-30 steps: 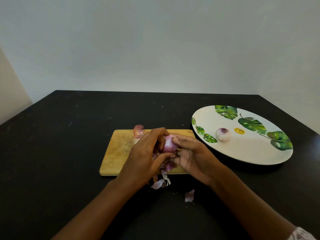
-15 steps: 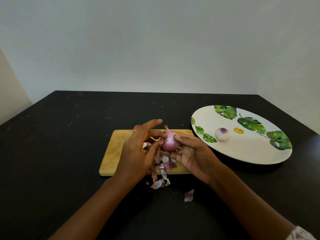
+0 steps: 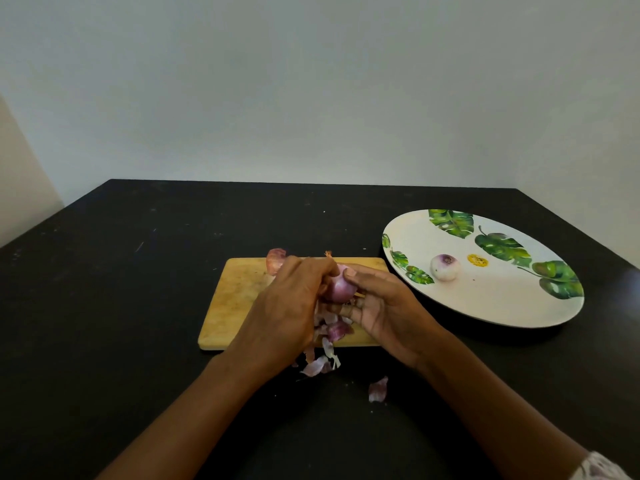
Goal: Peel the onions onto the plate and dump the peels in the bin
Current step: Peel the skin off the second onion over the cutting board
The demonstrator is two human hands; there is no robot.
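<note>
My left hand and right hand both grip the purple onion above the cutting board. Loose peels lie beneath, spilling over its near edge. Further right, a peeled onion sits on the plate.

A single head-worn camera is looking forward and down from close on the near side of the rectangular pale wooden cutting board at mid-frame, taking in the round leaf-patterned white plate right of the board and the plain grey wall beyond it
</note>
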